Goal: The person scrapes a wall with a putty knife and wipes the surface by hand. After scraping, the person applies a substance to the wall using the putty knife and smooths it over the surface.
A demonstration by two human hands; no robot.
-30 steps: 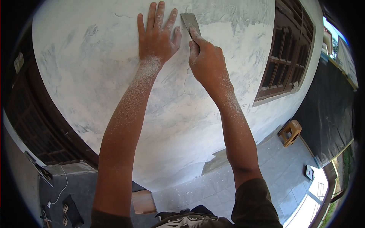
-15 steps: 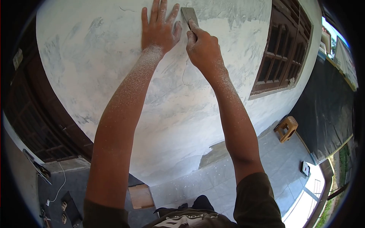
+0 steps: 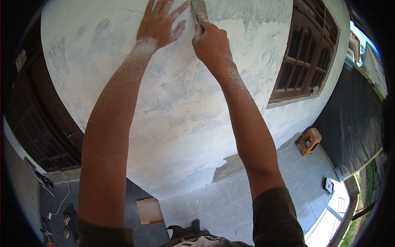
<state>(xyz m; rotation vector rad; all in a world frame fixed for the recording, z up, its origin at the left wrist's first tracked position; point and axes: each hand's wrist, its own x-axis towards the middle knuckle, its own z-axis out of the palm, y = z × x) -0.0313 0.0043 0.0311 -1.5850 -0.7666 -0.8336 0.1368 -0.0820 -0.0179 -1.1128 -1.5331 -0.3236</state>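
My right hand (image 3: 210,39) grips a putty knife (image 3: 199,9), its flat metal blade pointing up against the wall. The handle is hidden inside my fist, and the blade's top is cut off by the frame edge. To its left, my left hand (image 3: 161,24) lies on the wall with fingers spread, holding nothing. The wall (image 3: 177,103) is whitish with grey smears, rough patches and a thin crack below my hands. Pale dust coats both forearms and my left wrist.
A brown wooden window (image 3: 302,55) is at right, a dark wooden door (image 3: 41,119) at left. A plastic stool (image 3: 309,141) stands by the wall's far end. A small black-and-white box (image 3: 328,185), a wooden board (image 3: 149,211), sandals (image 3: 66,226) and a white cable (image 3: 66,193) lie on the floor.
Both hands have moved up and left along the wall, the putty knife going with my right hand. My left-hand fingers are spread wider.
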